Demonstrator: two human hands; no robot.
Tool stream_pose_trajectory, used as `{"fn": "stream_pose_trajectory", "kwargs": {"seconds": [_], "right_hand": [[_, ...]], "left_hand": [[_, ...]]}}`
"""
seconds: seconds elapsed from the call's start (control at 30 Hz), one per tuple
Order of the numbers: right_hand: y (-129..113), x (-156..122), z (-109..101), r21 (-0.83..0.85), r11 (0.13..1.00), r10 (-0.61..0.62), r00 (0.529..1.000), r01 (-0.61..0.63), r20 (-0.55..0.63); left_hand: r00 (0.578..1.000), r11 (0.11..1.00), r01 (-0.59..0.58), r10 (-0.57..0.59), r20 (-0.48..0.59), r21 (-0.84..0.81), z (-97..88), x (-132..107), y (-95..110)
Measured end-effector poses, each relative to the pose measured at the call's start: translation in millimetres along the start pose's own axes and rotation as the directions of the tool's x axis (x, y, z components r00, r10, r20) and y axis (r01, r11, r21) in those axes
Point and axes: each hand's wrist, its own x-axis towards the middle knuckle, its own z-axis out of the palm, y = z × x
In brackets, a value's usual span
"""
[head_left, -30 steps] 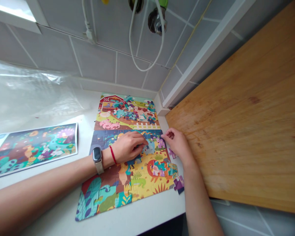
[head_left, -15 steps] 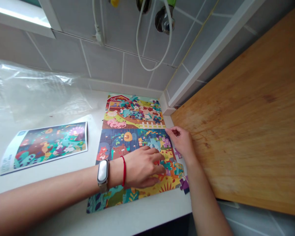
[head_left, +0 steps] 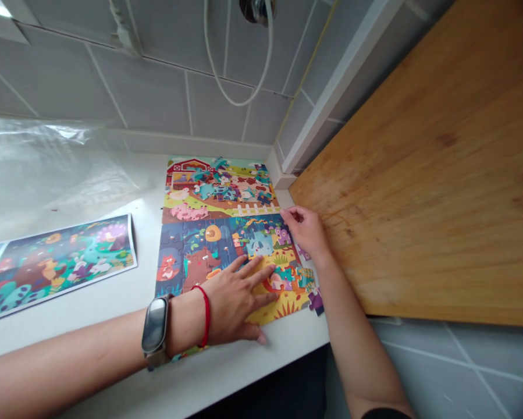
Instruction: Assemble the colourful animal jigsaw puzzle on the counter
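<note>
So my left hand (head_left: 237,302) is lying flat on the jungle puzzle (head_left: 226,265), fingers spread, palm over its lower edge. Reads to me like pinning the joined pieces so they don't slide on the slick white counter (head_left: 125,291). My right hand (head_left: 307,233) sits at the puzzle's 3 o'clock edge, fingers curled in loosely at the top right corner; can't tell if it's actually pinching a piece or just nudging the border.

A couple of loose purple pieces (head_left: 316,299) lie just off the puzzle around 4 o'clock, right by my right forearm, handy for grabbing. The farm puzzle (head_left: 220,189) butts up against the jungle one at 12 o'clock. The reference print (head_left: 56,262) is out at 9 o'clock, well apart, face up so I can glance at it. The wooden board (head_left: 418,192) hems in the right side.
</note>
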Motion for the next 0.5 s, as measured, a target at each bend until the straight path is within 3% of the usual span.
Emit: {"fn": "stream_pose_trajectory", "kwargs": {"seconds": [0.3,0.5], "right_hand": [[0.9,0.3,0.7,0.061,0.998,0.000,1.000,-0.001,0.015],[4.8,0.0,1.1,0.060,0.998,-0.008,1.000,0.008,0.008]], "left_hand": [[1.000,0.999,-0.009,0.010,-0.013,0.051,2.1,13.4,-5.3],[0.999,0.994,0.022,-0.019,-0.026,0.105,-8.1,16.0,-8.4]]}}
